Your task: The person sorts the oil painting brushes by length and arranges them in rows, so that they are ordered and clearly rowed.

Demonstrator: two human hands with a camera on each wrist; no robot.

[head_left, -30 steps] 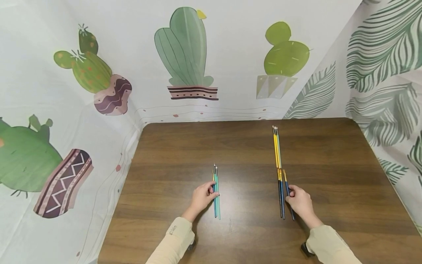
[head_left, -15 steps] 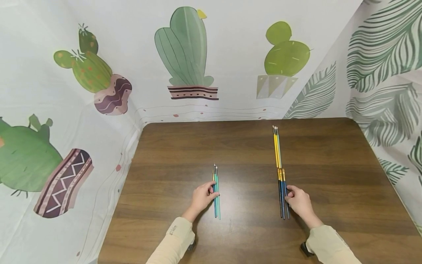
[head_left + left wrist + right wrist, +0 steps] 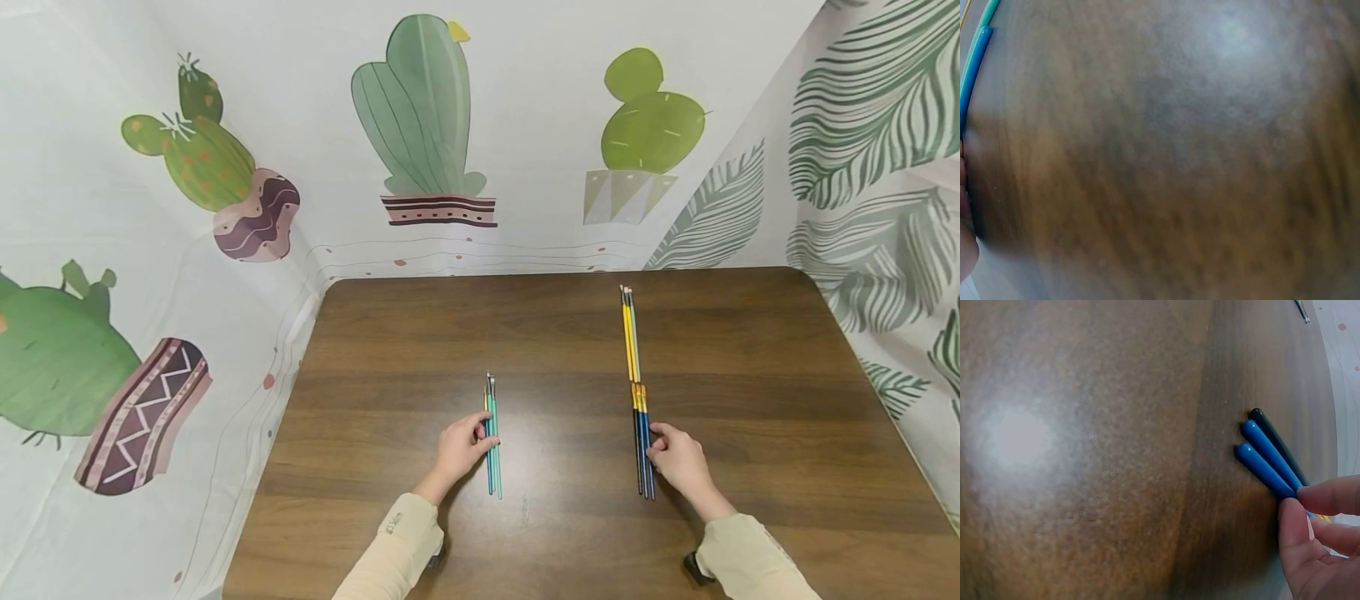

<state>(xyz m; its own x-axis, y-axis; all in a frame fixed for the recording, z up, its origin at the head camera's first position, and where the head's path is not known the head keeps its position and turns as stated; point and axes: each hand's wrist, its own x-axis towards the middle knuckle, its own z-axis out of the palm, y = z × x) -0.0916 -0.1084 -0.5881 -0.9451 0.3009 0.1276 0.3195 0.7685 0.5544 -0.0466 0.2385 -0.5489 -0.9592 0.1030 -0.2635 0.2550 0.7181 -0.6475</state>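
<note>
On the left side of the table [image 3: 390, 333], my left hand [image 3: 459, 450] pinches at a small row of paintbrushes [image 3: 497, 471], teal and blue, bristles pointing away from me. Its fingertips partly cover the handles. In the left wrist view a blue paintbrush handle [image 3: 976, 72] runs down to the fingers at the edge. My right hand [image 3: 678, 458] pinches the outermost blue paintbrush [image 3: 1260, 465] between thumb and finger. That brush lies alongside another blue paintbrush [image 3: 1269, 450] and a black-handled paintbrush [image 3: 1279, 440], all with golden bristle ends away from me.
Beyond the blue row lie yellow paintbrushes [image 3: 627, 342] and a pale green paintbrush [image 3: 636, 346], nearly in line with it. A white cloth [image 3: 540, 125] printed with cacti hangs behind the table, and a leaf-print cloth [image 3: 870, 108] is at the right.
My right hand has shifted slightly left, drawing the outer blue paintbrush from a slant and a gap to close beside its neighbours. My left hand has stayed in place.
</note>
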